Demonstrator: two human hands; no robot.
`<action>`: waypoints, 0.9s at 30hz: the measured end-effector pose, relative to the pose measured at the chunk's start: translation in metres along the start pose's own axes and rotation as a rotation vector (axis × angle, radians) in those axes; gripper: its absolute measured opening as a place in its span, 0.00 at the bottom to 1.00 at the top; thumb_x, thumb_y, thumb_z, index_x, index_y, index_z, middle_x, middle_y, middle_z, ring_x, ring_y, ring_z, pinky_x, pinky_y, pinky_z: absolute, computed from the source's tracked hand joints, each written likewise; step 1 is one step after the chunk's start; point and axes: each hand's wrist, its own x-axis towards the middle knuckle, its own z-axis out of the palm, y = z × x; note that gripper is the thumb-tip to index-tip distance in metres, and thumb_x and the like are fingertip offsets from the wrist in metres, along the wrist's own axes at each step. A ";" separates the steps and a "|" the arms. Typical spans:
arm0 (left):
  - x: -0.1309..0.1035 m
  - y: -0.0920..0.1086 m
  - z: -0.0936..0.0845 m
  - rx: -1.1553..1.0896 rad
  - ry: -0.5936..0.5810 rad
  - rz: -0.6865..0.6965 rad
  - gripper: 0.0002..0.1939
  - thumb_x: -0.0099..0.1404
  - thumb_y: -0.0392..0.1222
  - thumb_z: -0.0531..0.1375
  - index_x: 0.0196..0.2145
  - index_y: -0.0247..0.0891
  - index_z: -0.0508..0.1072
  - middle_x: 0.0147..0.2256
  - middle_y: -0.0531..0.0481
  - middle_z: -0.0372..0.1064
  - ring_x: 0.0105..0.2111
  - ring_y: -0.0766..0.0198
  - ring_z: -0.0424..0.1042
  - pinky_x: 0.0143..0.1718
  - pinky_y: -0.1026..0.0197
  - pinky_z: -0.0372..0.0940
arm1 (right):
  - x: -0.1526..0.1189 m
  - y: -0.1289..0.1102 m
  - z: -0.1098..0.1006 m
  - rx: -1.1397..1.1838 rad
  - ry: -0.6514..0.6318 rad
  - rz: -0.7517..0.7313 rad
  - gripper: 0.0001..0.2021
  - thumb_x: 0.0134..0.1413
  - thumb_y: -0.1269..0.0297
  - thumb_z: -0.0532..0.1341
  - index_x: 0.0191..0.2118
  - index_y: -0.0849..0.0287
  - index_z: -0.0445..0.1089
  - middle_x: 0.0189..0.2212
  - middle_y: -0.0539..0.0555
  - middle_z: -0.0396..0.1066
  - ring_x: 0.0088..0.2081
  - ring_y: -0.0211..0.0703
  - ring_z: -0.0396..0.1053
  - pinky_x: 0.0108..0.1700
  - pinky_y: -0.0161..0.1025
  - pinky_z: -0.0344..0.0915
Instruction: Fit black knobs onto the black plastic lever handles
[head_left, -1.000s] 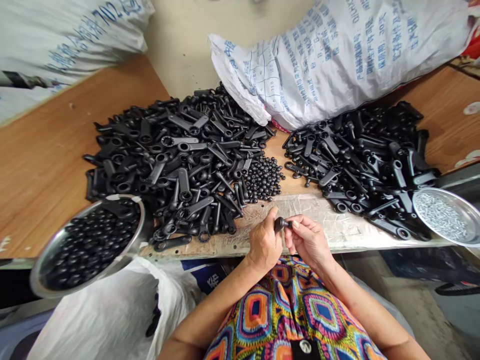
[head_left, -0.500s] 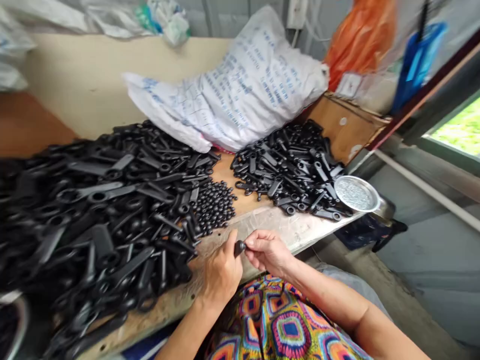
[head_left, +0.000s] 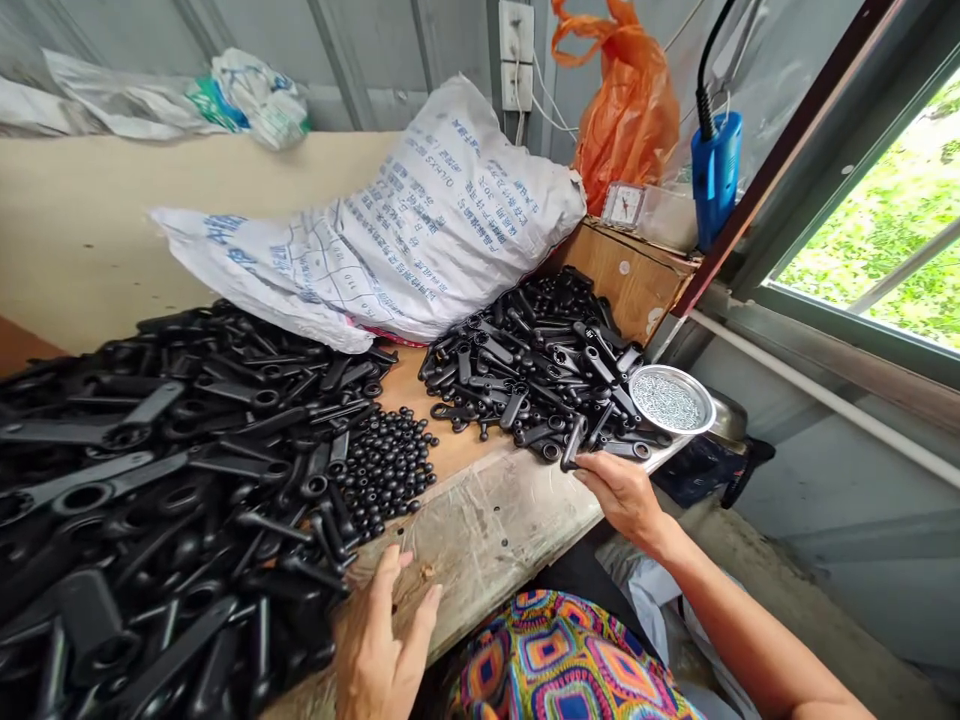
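My right hand (head_left: pixel 626 498) is at the front edge of the right-hand pile, its fingertips pinched on the end of a black crank handle (head_left: pixel 574 440). The handle's other end points up toward the pile of similar crank handles (head_left: pixel 517 350). Lower down, my left hand (head_left: pixel 382 640) holds nothing, with thumb and fingers apart over the table's front board. Beside it on the left lies a larger heap of black crank handles (head_left: pixel 180 480). Small black balls (head_left: pixel 386 465) are gathered between the two piles.
A round metal dish (head_left: pixel 709 415) of small silvery pieces sits at the table's right corner. Behind the piles leans a white printed sack (head_left: pixel 450 220). A wooden box (head_left: pixel 630 275) carries a small clock (head_left: pixel 622 204) and an orange bag (head_left: pixel 626 110). A window (head_left: pixel 885 230) is at right.
My hands were together at the table's front edge around a black knobbed piece. They have parted: the right moved right to the smaller pile, the left moved down-left and opened. The view has shifted.
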 end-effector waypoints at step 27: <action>-0.071 -0.028 -0.059 0.119 0.491 -0.234 0.10 0.60 0.30 0.56 0.40 0.35 0.71 0.33 0.46 0.74 0.35 0.62 0.73 0.40 0.60 0.68 | 0.041 -0.109 0.122 -0.145 -0.593 -0.480 0.13 0.59 0.64 0.51 0.43 0.60 0.70 0.35 0.57 0.73 0.34 0.43 0.71 0.34 0.35 0.64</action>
